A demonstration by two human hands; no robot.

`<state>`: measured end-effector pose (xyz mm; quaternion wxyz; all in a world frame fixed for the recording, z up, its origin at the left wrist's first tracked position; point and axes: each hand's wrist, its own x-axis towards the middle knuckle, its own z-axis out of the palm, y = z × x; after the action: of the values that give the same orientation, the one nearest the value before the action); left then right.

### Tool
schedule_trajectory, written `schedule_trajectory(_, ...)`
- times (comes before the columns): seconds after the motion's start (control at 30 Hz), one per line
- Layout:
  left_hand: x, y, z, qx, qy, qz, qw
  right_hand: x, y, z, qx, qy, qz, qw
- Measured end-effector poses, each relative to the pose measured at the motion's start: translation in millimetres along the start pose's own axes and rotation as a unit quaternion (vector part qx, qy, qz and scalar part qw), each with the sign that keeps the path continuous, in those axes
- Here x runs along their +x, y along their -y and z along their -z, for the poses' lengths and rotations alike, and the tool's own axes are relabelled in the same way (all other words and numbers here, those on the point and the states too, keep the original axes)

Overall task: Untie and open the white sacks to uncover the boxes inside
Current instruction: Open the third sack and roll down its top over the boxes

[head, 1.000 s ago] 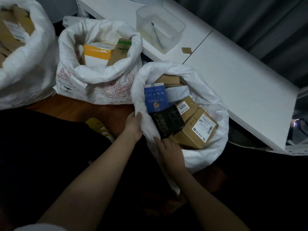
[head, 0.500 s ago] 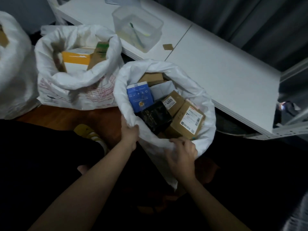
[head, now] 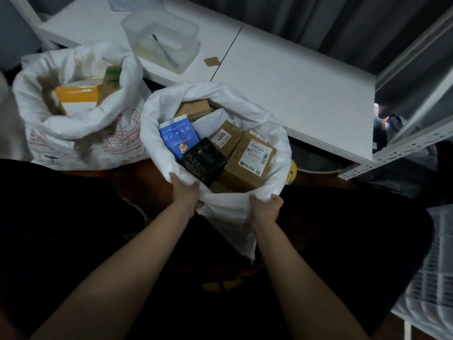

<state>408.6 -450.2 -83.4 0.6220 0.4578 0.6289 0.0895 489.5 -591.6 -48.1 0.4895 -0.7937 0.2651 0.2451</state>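
Observation:
An open white sack stands in front of me with its rim rolled down. Inside lie a blue box, a black box, a small brown box marked 4005 and a larger brown box with a label. My left hand grips the near left rim of the sack. My right hand grips the near right rim. A second open white sack at the left shows a yellow and white box.
A white table runs behind the sacks with a clear plastic tub on it. A grey metal shelf frame stands at the right. A white wire basket sits at the lower right. Dark curtains hang behind.
My right hand has slid rightward along the near rim, spreading the sack mouth wider. The view has shifted right, so the leftmost third sack has left the frame.

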Motion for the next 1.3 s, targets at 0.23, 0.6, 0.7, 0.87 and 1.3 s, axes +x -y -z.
schedule_trajectory(0.23, 7, 7, 5, -0.267, 0.002, 0.023, 0.963, 20, -4, 24, 0.387, 0.16, -0.054, 0.907)
schedule_trajectory(0.6, 4, 7, -9, 0.002, 0.044, 0.145, 0.988, 29, -14, 8, -0.087, 0.003, 0.069, 0.994)
schedule_trajectory(0.7, 3, 11, -12, 0.026, 0.094, 0.162, 0.982, 25, -5, 0, -0.161, 0.063, 0.038, 0.984)
schedule_trajectory(0.87, 12, 29, -12, -0.044, 0.081, 0.088, 0.992, 23, -3, -10, -0.271, 0.069, 0.044, 0.959)
schedule_trajectory(1.3, -13, 23, -2, -0.345, 0.086, 0.064, 0.932, 29, -5, 1, 0.172, 0.097, -0.02, 0.98)
